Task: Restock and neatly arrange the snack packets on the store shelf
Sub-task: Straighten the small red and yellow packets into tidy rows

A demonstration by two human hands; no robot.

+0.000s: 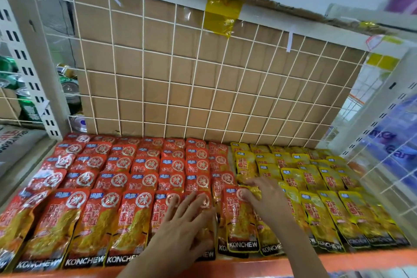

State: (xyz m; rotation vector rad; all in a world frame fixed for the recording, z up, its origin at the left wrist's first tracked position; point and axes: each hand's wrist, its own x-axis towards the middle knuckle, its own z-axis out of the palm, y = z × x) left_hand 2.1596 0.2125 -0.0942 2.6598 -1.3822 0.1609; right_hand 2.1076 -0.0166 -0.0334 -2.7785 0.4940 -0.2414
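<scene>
— Where are the packets at this moment?

— All on the shelf [338, 263]. The red packets [126, 165] fill the left part in overlapping rows. The yellow packets [316, 178] fill the right part, up to the wire grid [158, 74] at the back.

— And the hands?

— The left hand [187, 221] lies flat on a red packet of the front row, its fingers [183, 205] spread and pressing down. The right hand [268, 198] is at the line where red meets yellow. Its fingers are curled and pinch the top of the last red packet [242, 223], with the thumb on the front of it. A crumpled bit of yellow shows under these fingers; I cannot tell if it is caught too.

— What could go wrong, in your opinion?

— The packets look glossy and lie one over another, so I think a push from the flat hand may slide a whole column forward. The front row reaches the orange edge of the shelf, so one packet could slip over it and fall.

— And on the right side?

— If the pinch takes a yellow packet together with the red one, a pull would drag it out of its row and mix the colours. The last red packet also sits a little crooked over its neighbours; pressed down like this, the row will not be neat. A hard squeeze may crease the foil.
</scene>
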